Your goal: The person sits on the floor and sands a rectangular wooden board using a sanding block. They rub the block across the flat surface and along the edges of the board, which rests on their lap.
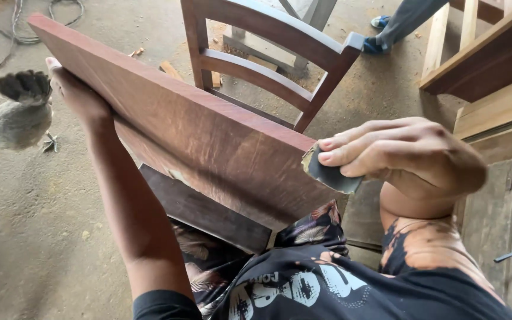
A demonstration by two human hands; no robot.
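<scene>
From the head camera, a reddish-brown wooden board [197,136] slants across the person's lap, its far end raised toward the upper left and its near end low by the right knee. The left hand [75,95] is cupped around the board's left edge near the far end, fingers curled out of sight behind the wood, steadying it. The right hand [407,157] sits at the board's near right corner, thumb and fingers pressed together, pinching a folded grey piece of sandpaper [330,173] that touches the board's edge there. A second, darker board [202,210] lies under the first, across patterned shorts [309,228].

Behind the board stands a wooden chair [268,59] with curved back slats, on a dusty floor [37,225] strewn with sawdust. A grey chicken [16,115] stands at the left, just beyond the left arm. At the top right, another person's foot in a blue sandal [374,44] shows beside stacked timber [493,65]. Cables [25,24] coil at the top left.
</scene>
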